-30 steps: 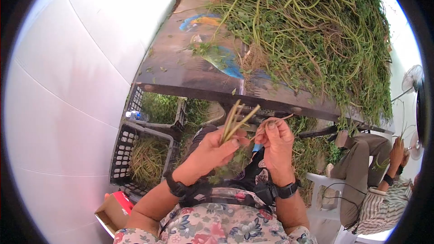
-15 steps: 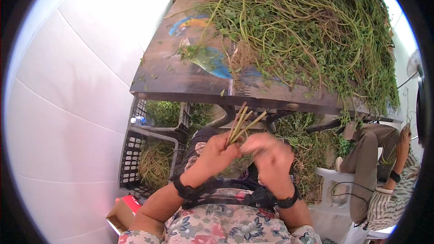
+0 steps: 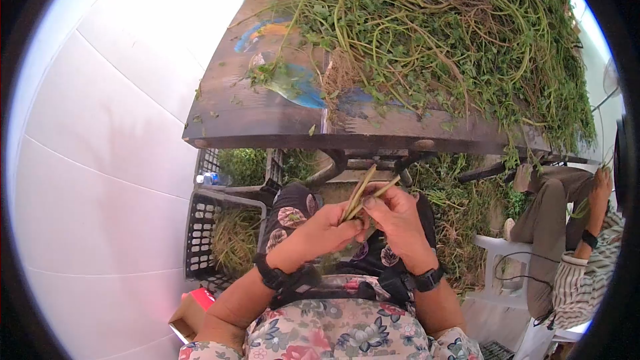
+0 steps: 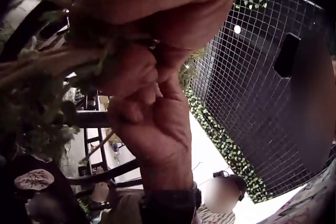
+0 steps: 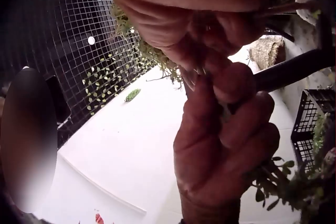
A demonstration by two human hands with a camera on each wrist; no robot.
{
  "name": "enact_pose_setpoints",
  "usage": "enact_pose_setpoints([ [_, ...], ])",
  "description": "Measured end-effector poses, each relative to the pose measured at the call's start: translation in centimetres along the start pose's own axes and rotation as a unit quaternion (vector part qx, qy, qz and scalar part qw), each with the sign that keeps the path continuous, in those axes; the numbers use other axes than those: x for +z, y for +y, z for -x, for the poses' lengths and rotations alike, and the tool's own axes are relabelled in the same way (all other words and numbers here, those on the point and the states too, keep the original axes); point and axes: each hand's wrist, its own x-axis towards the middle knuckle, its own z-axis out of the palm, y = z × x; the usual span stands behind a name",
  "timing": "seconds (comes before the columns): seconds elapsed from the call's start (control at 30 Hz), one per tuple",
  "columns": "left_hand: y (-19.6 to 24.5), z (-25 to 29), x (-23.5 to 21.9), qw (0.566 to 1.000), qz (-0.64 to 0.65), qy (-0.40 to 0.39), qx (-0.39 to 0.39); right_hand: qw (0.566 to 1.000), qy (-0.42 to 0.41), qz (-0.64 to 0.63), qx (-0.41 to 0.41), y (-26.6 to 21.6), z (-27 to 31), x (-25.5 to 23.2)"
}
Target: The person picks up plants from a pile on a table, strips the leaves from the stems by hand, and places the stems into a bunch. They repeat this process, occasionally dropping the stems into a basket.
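Stems (image 3: pixel 358 197), slim, straight, green, bunched above lap: left hand (image 3: pixel 330 232) grips them; right hand (image 3: pixel 400 221), at three o'clock, pinches stem. Vine heap (image 3: pixel 427 60) (ropy, leafy) at one o'clock on parrot-painted table (image 3: pixel 223 103); lattice-sided black crate (image 3: pixel 198 233), nine o'clock.

Stems (image 3: pixel 360 193) yellowish green; shirt (image 3: pixel 320 327) pale, multicoloured floral; crate (image 3: pixel 199 232) black; carton (image 3: pixel 201 297) red, brown inside

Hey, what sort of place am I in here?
Probably a workspace for sorting or trimming greens: a large heap of leafy stems covers much of the table, black crates hold more plants, and your left hand holds a small bunch of stems.
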Motion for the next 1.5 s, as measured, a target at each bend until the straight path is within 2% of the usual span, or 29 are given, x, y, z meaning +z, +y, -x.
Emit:
enact_pose_setpoints([
  [0.07,-0.1,-0.1,0.1,1.000,0.009,-0.012,0.021,1.000,0.014,-0.001,0.001,0.3,-0.3,0.0],
  [0.17,-0.4,-0.2,0.1,0.987,0.154,0.038,0.010,0.996,0.048,-0.077,-0.008,1.1,-0.4,-0.7],
  [0.27,-1.7,-1.0,-0.4,0.984,0.173,0.024,0.028,0.993,0.048,-0.108,0.001,1.0,-0.3,-1.1],
  [0.37,-2.0,-1.3,-0.5,0.986,0.158,0.047,0.022,0.992,0.039,-0.116,-0.010,1.6,-0.4,-1.3],
  [0.47,-2.5,-1.6,-1.1,0.987,0.055,0.126,0.085,0.986,0.110,-0.124,-0.029,1.2,-0.4,-1.3],
  [0.5,-2.9,-1.6,-1.5,0.987,0.033,0.129,0.089,0.986,0.122,-0.099,-0.061,0.8,-0.4,-1.7],
  [0.6,-3.5,-1.3,-2.3,0.990,0.007,0.112,0.084,0.958,0.157,-0.227,-0.070,0.7,-1.2,-3.3],
  [0.63,-3.4,-1.1,-2.1,0.993,0.024,0.094,0.071,0.944,0.118,-0.303,-0.062,0.8,-1.4,-3.9],
  [0.73,-2.3,-0.6,-1.4,0.998,0.001,0.061,0.015,0.942,0.079,-0.322,-0.057,0.5,-1.3,-5.0],
  [0.77,-1.9,-0.5,-1.1,0.998,-0.019,0.052,-0.006,0.949,0.086,-0.304,-0.026,0.4,-1.1,-4.8],
  [0.83,-1.6,-0.7,-0.6,0.999,-0.029,0.038,-0.011,0.982,0.074,-0.170,0.031,0.5,-0.7,-3.9],
  [0.9,-1.4,-0.9,-0.3,0.999,-0.034,0.022,-0.012,0.996,0.048,-0.038,0.069,0.0,-0.4,-2.2],
  [1.0,-1.4,-0.9,-0.2,0.999,-0.037,0.010,-0.009,0.998,-0.025,-0.018,0.058,1.1,-0.4,-1.8],
  [1.13,-1.9,-0.8,-0.2,0.999,-0.051,0.016,0.012,1.000,0.014,0.011,0.015,1.7,-0.4,-1.6],
  [1.23,-1.7,-0.7,-0.2,0.999,-0.020,0.046,0.008,0.992,0.075,-0.095,0.028,1.3,-0.3,-1.7],
  [1.37,-1.3,-0.4,-0.2,0.991,0.102,0.091,-0.012,0.985,0.067,-0.161,0.001,0.7,-0.3,-2.0],
  [1.5,-2.1,-0.9,-0.9,0.996,0.083,0.029,-0.004,0.982,0.059,-0.179,-0.008,0.9,-0.6,-2.0],
])
